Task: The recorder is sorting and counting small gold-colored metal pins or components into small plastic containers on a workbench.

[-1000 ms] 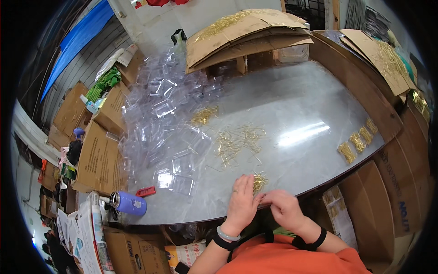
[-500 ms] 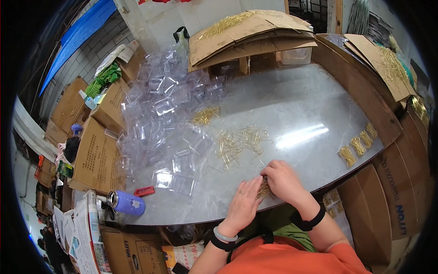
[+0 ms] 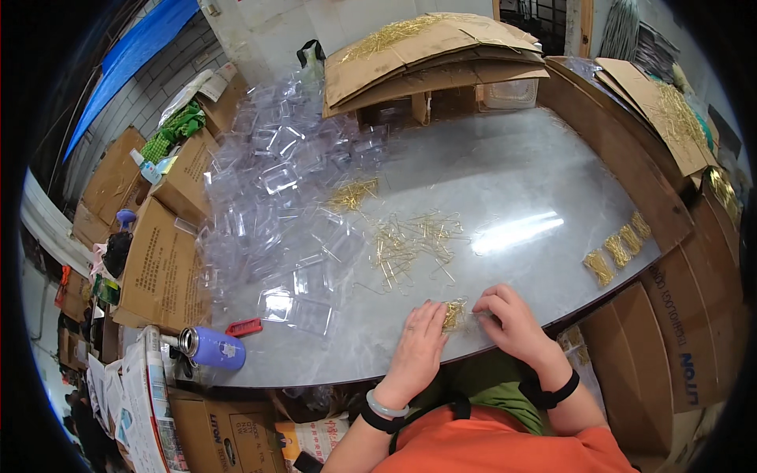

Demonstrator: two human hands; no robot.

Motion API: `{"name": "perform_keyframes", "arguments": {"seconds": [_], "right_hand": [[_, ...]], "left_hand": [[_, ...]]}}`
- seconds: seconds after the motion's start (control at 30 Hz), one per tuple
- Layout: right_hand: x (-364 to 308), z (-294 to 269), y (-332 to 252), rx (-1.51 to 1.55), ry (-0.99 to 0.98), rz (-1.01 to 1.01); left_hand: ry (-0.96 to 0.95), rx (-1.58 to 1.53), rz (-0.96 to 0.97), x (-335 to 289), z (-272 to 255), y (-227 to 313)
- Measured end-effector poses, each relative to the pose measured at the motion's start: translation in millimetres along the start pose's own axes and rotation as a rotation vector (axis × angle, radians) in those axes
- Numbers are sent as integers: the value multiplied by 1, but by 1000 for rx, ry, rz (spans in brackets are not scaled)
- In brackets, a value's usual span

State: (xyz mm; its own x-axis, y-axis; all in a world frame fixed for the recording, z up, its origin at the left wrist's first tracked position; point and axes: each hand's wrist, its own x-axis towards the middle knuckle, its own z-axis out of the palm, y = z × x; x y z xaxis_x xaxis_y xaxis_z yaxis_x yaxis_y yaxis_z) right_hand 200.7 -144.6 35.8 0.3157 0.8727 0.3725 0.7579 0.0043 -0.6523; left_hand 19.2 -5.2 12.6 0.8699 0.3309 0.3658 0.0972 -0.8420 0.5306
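Observation:
A small bundle of gold wire hooks (image 3: 455, 315) lies near the table's front edge, between my hands. Against its left side rests my left hand (image 3: 419, 339), fingers stretched out and close together; its thumb is hidden. Just right of the bundle, my right hand (image 3: 512, 327) is closed, with curled fingers drawn together; whatever they pinch, if anything, is too small to make out. Loose gold wire hooks (image 3: 406, 244) are scattered beyond my hands, and a smaller gold pile (image 3: 353, 194) lies farther left.
Clear plastic boxes (image 3: 276, 181) heap over the table's left side. A purple bottle (image 3: 217, 349) and a red tool (image 3: 244, 327) sit near the front left. Several gold bundles (image 3: 617, 247) line the right edge. Cardboard sheets (image 3: 430, 67) cover the back.
My right hand has moved right, off the bundle, leaving a gap. More of the gold hooks now shows between my hands. My left hand stays beside them.

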Motion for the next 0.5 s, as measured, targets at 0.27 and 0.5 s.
{"name": "perform_keyframes", "arguments": {"seconds": [0.27, 0.5], "right_hand": [[-11, 20, -8, -241, 96, -77], [-9, 24, -11, -157, 190, 12]], "left_hand": [[9, -14, -16, 1, 1, 2], [48, 84, -51, -1, 4, 4]]}}
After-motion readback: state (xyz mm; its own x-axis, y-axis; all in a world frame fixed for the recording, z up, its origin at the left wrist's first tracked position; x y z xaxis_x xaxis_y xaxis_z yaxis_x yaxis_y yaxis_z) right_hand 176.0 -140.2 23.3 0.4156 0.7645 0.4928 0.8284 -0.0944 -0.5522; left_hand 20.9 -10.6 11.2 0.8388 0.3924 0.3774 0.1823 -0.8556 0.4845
